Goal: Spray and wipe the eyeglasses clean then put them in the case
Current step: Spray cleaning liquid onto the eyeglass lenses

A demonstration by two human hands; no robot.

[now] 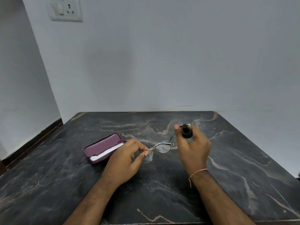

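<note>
The left hand point(125, 157) is pinching the glasses point(158, 149) by their near-left end over the middle of the table point(235, 159), while the right hand point(190, 143), just right of them, is gripping the spray bottle point(186, 131). The open case point(103, 147) is lying to the left, a white cloth point(106, 153) inside.

Head-worn camera looks forward and down, close over the dark marble table point(227, 159).

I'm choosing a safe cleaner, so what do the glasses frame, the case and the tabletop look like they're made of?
Eyeglasses: thin silvery frame, probably metal, with clear lenses beaded with droplets; glass or plastic cannot be told. Case: smooth matte plum shell, likely plastic or coated metal. Table: dark polished top with pale veins, marble or a marble-look laminate.
</note>
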